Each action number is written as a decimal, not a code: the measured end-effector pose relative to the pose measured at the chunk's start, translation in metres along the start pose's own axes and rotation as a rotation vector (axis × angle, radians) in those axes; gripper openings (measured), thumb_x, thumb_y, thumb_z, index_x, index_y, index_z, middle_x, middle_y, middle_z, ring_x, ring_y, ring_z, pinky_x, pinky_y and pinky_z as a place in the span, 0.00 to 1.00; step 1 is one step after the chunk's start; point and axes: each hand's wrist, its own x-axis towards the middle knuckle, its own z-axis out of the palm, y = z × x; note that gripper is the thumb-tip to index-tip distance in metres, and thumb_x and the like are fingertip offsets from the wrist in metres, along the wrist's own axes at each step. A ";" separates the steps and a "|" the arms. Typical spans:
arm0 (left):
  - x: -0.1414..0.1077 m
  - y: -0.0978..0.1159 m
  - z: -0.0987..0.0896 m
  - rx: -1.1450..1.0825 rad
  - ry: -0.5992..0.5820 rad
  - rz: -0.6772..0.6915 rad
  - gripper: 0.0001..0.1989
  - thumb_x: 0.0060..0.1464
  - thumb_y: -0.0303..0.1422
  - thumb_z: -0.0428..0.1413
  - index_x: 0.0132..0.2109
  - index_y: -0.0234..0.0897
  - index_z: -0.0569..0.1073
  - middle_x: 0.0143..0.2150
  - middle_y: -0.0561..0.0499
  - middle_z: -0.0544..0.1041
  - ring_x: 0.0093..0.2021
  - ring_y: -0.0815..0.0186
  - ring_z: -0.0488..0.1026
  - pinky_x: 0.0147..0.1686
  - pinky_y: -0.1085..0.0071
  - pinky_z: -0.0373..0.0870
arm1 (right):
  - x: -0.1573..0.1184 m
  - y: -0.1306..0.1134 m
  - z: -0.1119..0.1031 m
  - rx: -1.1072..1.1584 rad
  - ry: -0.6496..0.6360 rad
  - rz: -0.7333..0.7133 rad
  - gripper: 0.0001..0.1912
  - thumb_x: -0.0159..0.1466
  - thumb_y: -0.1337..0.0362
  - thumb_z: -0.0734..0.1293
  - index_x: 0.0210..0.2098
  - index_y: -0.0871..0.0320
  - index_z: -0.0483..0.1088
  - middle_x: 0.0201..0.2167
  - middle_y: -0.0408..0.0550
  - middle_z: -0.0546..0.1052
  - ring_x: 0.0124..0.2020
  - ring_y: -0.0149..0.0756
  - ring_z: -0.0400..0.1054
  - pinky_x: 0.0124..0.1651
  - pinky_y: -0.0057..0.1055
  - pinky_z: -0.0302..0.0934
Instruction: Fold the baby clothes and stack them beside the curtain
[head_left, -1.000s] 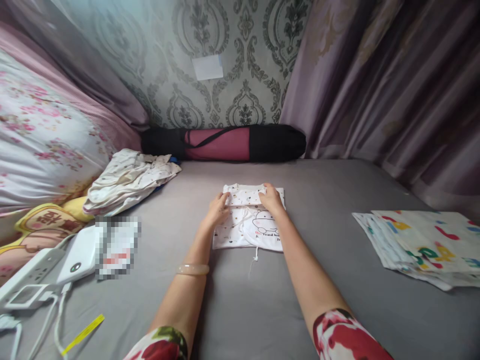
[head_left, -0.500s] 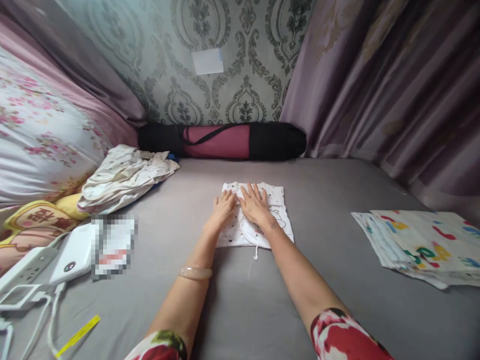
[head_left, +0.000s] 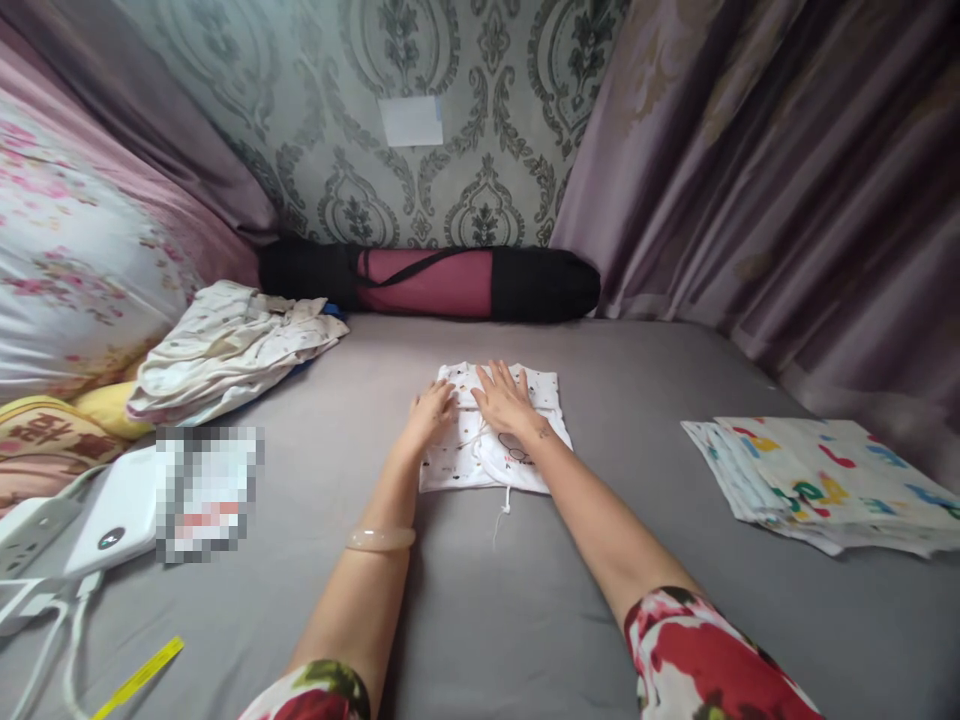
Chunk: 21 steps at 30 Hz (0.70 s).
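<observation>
A small white printed garment (head_left: 465,455), folded into a rough rectangle, lies flat on the grey sheet (head_left: 480,600) with a thin string trailing from its near edge. My left hand (head_left: 433,412) rests at the garment's left edge, its fingers over the border, slightly bent and holding nothing. Spread across the upper middle of the cloth, my right hand (head_left: 504,402) lies flat with its fingers apart. Part of the print is hidden under my right hand and wrist.
Folded colourful cloths (head_left: 832,480) are stacked at the right. On the left lie a crumpled pale garment (head_left: 225,350), a white power bank (head_left: 116,510), cables and a yellow strip (head_left: 142,675). A black and maroon roll bag (head_left: 427,282) lines the wall.
My left hand has slid left on the garment, from its upper part to its left edge, widening the gap between my hands. The whole view has shifted slightly.
</observation>
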 end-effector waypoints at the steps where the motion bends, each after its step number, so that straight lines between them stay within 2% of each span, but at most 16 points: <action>1: 0.001 -0.001 -0.003 -0.017 0.010 -0.004 0.20 0.60 0.29 0.45 0.58 0.39 0.67 0.65 0.39 0.62 0.67 0.51 0.54 0.62 0.44 0.49 | 0.000 -0.001 0.000 -0.012 0.022 -0.024 0.31 0.71 0.52 0.47 0.69 0.59 0.46 0.71 0.54 0.42 0.71 0.44 0.29 0.67 0.50 0.21; 6: 0.003 -0.008 -0.014 -0.050 0.076 -0.011 0.18 0.57 0.28 0.47 0.53 0.37 0.71 0.59 0.41 0.70 0.60 0.57 0.65 0.60 0.58 0.58 | 0.001 -0.001 0.009 -0.030 -0.013 -0.060 0.33 0.71 0.54 0.46 0.69 0.65 0.45 0.70 0.55 0.45 0.71 0.41 0.33 0.69 0.43 0.25; 12: 0.000 -0.010 -0.022 -0.127 0.145 -0.094 0.17 0.58 0.30 0.46 0.51 0.36 0.73 0.52 0.42 0.76 0.52 0.57 0.72 0.55 0.62 0.64 | 0.014 0.005 0.018 -0.051 -0.047 -0.051 0.33 0.70 0.53 0.48 0.68 0.66 0.48 0.70 0.56 0.45 0.71 0.42 0.34 0.68 0.45 0.26; 16: -0.002 -0.008 -0.027 -0.135 0.196 -0.154 0.18 0.57 0.28 0.46 0.50 0.34 0.74 0.50 0.40 0.77 0.51 0.57 0.73 0.54 0.63 0.65 | 0.030 -0.012 0.026 -0.095 0.082 -0.150 0.31 0.70 0.55 0.48 0.67 0.65 0.51 0.70 0.55 0.47 0.71 0.41 0.34 0.68 0.44 0.23; 18: -0.002 -0.008 -0.029 -0.145 0.223 -0.161 0.18 0.56 0.26 0.46 0.50 0.33 0.75 0.49 0.40 0.78 0.50 0.57 0.73 0.54 0.63 0.65 | 0.038 -0.025 0.030 -0.109 0.074 -0.212 0.31 0.70 0.56 0.48 0.68 0.66 0.50 0.70 0.55 0.49 0.71 0.41 0.35 0.68 0.43 0.25; 21: -0.003 -0.009 -0.031 -0.158 0.246 -0.177 0.18 0.55 0.27 0.47 0.49 0.34 0.76 0.45 0.41 0.79 0.48 0.57 0.74 0.53 0.63 0.66 | 0.045 -0.041 0.033 -0.115 0.003 -0.220 0.32 0.69 0.56 0.47 0.68 0.69 0.48 0.70 0.55 0.49 0.70 0.41 0.37 0.69 0.41 0.27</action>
